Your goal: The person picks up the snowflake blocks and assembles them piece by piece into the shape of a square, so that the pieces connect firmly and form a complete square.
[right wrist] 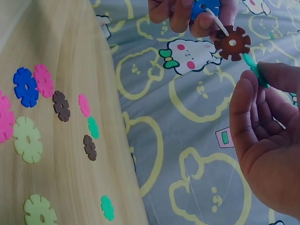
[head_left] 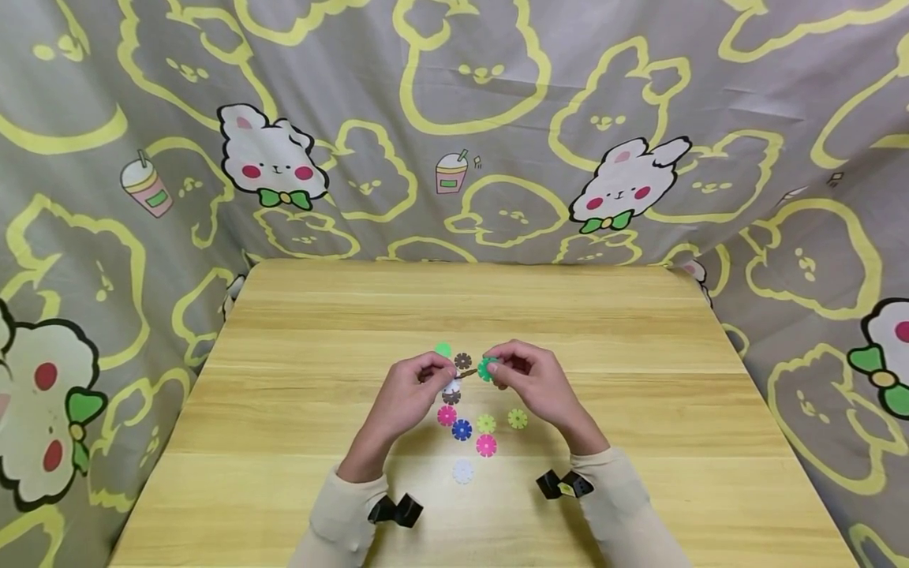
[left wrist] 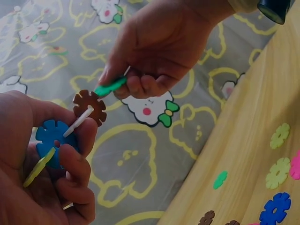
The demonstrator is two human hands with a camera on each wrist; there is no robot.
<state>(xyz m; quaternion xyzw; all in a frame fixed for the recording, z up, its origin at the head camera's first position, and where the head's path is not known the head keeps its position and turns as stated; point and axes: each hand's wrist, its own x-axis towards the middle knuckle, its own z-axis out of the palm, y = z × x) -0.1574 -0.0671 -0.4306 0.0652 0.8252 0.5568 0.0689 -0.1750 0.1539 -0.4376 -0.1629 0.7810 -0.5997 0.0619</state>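
Note:
My left hand (head_left: 406, 394) grips a short chain of slotted plastic snowflake discs above the table. In the left wrist view, the chain shows a yellow disc (left wrist: 38, 168), a blue disc (left wrist: 46, 135), a white disc (left wrist: 77, 123) and a brown disc (left wrist: 97, 102) at its outer end. Thumb and fingers of my right hand (head_left: 534, 380) pinch a green disc (head_left: 486, 368). Seen from the right wrist, that green disc's edge is right at the rim of the brown one, the two set at an angle. Curled fingers partly cover the blue disc.
Loose discs lie on the wooden table (head_left: 319, 315) below the hands: a pink disc (head_left: 486, 446), a blue disc (head_left: 461, 430), a white disc (head_left: 463, 472), a yellow-green disc (head_left: 518, 419) and several others. A patterned curtain (head_left: 369, 87) hangs around the table's back and sides.

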